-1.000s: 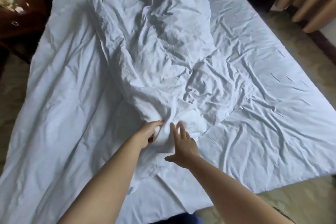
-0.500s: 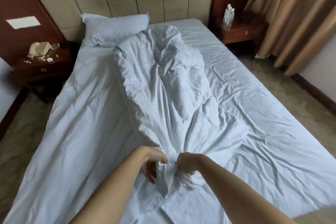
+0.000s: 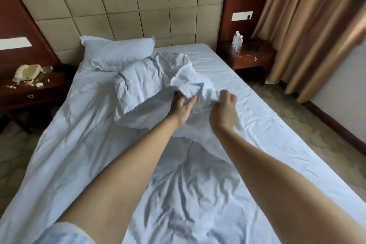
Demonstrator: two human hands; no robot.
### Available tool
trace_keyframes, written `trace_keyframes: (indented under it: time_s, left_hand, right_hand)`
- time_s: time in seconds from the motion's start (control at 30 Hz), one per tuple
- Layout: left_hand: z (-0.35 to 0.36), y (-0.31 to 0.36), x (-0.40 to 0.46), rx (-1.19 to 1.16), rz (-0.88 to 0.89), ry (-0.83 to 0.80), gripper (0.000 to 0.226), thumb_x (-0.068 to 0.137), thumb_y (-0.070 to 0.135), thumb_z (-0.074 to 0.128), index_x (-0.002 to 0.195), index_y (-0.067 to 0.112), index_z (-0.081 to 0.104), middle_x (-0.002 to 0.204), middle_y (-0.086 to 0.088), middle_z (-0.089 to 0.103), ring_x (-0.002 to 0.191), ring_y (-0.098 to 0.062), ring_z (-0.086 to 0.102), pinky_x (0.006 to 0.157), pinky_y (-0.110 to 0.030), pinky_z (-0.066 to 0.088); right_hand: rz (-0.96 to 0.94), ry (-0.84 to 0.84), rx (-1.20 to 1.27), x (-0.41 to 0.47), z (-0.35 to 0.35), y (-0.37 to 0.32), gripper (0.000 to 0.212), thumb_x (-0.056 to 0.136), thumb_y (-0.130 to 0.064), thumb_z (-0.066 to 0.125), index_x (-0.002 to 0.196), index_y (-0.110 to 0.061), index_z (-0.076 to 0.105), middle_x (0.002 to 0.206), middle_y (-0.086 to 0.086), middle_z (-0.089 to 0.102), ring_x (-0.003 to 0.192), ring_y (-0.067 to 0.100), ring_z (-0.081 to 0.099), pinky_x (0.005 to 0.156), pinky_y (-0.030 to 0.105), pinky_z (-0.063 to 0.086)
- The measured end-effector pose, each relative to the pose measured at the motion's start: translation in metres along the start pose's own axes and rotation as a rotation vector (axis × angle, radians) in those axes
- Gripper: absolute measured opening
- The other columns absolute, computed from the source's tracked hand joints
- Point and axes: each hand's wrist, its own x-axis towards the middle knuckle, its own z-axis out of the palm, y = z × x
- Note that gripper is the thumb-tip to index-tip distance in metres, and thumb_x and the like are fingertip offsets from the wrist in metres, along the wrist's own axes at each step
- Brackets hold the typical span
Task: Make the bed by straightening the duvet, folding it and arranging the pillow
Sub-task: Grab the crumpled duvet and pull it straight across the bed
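Both arms reach forward over the bed (image 3: 227,69). The left hand (image 3: 183,105) grips a bunched edge of the white duvet (image 3: 146,85); its fingers are curled into the cloth and the palm is turned partly up. The right hand (image 3: 224,109) is just beside it, with the fingers curled around the same crumpled edge. The two hands are near each other but do not touch.

The duvet lies in a wrinkled heap in the middle of the bed, and its far end touches the pillow (image 3: 118,53). The pillow leans at the head of the bed, on the left side, against the padded headboard (image 3: 138,6).

A nightstand (image 3: 249,55) with water bottles (image 3: 237,40) stands to the right of the bed, near the brown curtain (image 3: 316,25). Another nightstand (image 3: 29,89) on the left holds a crumpled bag (image 3: 27,72) and small scraps.
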Motion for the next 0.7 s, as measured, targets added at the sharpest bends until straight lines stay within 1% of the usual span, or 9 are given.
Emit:
trace_keyframes:
  time_s: [0.03, 0.07, 0.1, 0.17, 0.23, 0.37, 0.43, 0.57, 0.7]
  left_hand:
    - [0.001, 0.019, 0.012, -0.006, 0.090, -0.058, 0.061, 0.097, 0.041, 0.049, 0.148, 0.013, 0.029, 0.153, -0.001, 0.029, 0.139, -0.014, 0.031, 0.100, -0.013, 0.024]
    - [0.002, 0.028, 0.026, 0.040, 0.114, -0.120, 0.063, 0.098, 0.039, 0.047, 0.151, 0.015, 0.022, 0.156, 0.003, 0.021, 0.141, -0.011, 0.025, 0.100, -0.010, 0.018]
    - [0.003, 0.031, 0.036, 0.102, 0.108, -0.154, 0.059, 0.099, 0.035, 0.047, 0.150, 0.015, 0.024, 0.155, 0.003, 0.024, 0.140, -0.011, 0.028, 0.100, -0.011, 0.020]
    - [0.003, 0.008, 0.048, 0.266, 0.041, -0.148, 0.049, 0.098, 0.023, 0.051, 0.144, 0.013, 0.040, 0.148, -0.005, 0.042, 0.132, -0.017, 0.043, 0.100, -0.016, 0.031]
    - [0.004, -0.042, 0.042, 0.444, -0.054, -0.168, 0.048, 0.095, 0.017, 0.052, 0.143, 0.017, 0.043, 0.145, -0.007, 0.045, 0.129, -0.021, 0.047, 0.097, -0.018, 0.036]
    - [0.003, -0.132, 0.017, 0.758, -0.245, -0.380, 0.060, 0.094, 0.015, 0.047, 0.150, 0.025, 0.027, 0.155, -0.003, 0.029, 0.136, -0.023, 0.037, 0.108, -0.030, 0.035]
    - [0.001, -0.149, 0.008, 0.847, -0.245, -0.423, 0.061, 0.093, 0.013, 0.046, 0.150, 0.024, 0.026, 0.156, -0.002, 0.025, 0.139, -0.022, 0.033, 0.111, -0.032, 0.032]
    - [0.004, -0.169, -0.006, 0.862, -0.291, -0.472, 0.056, 0.091, 0.013, 0.046, 0.145, 0.025, 0.036, 0.152, 0.000, 0.032, 0.135, -0.021, 0.037, 0.108, -0.033, 0.035]
    - [0.016, -0.199, -0.030, 0.855, -0.360, -0.538, 0.049, 0.090, 0.018, 0.050, 0.139, 0.023, 0.044, 0.141, -0.001, 0.046, 0.125, -0.020, 0.047, 0.097, -0.028, 0.042]
  right_hand:
    - [-0.060, 0.079, 0.054, 0.019, -0.008, -0.009, 0.048, 0.092, -0.007, 0.043, 0.138, -0.019, 0.039, 0.149, 0.013, 0.026, 0.127, 0.028, 0.038, 0.096, 0.030, 0.033]
    - [-0.083, 0.067, 0.041, 0.037, -0.013, -0.014, 0.065, 0.090, -0.003, 0.043, 0.148, -0.027, 0.024, 0.158, 0.009, 0.006, 0.139, 0.024, 0.022, 0.105, 0.028, 0.028]
    - [-0.070, 0.025, -0.012, 0.051, -0.013, -0.011, 0.079, 0.087, 0.000, 0.044, 0.152, -0.031, 0.011, 0.160, 0.005, -0.010, 0.145, 0.023, 0.009, 0.113, 0.030, 0.025]
    - [0.042, -0.112, -0.176, 0.059, -0.005, 0.012, 0.089, 0.082, -0.002, 0.046, 0.153, -0.034, 0.003, 0.159, 0.000, -0.020, 0.148, 0.025, -0.001, 0.117, 0.042, 0.021]
    - [0.122, -0.275, -0.329, 0.043, 0.013, 0.049, 0.085, 0.084, -0.009, 0.049, 0.153, -0.033, 0.006, 0.160, 0.000, -0.017, 0.148, 0.026, -0.003, 0.118, 0.046, 0.015]
    - [0.194, -0.596, -0.471, -0.008, 0.050, 0.106, 0.078, 0.088, -0.023, 0.052, 0.152, -0.032, 0.009, 0.161, 0.002, -0.009, 0.148, 0.027, -0.001, 0.118, 0.046, 0.014]
    - [0.194, -0.653, -0.472, -0.024, 0.061, 0.117, 0.076, 0.088, -0.025, 0.054, 0.152, -0.030, 0.012, 0.161, 0.002, -0.004, 0.147, 0.028, 0.005, 0.117, 0.046, 0.019]
    - [0.181, -0.746, -0.447, -0.042, 0.080, 0.127, 0.073, 0.090, -0.025, 0.054, 0.153, -0.024, 0.016, 0.161, 0.006, 0.006, 0.146, 0.030, 0.014, 0.116, 0.039, 0.023]
    - [0.216, -0.813, -0.445, -0.069, 0.090, 0.146, 0.067, 0.092, -0.027, 0.051, 0.151, -0.022, 0.021, 0.158, 0.006, 0.017, 0.140, 0.029, 0.029, 0.110, 0.036, 0.031]
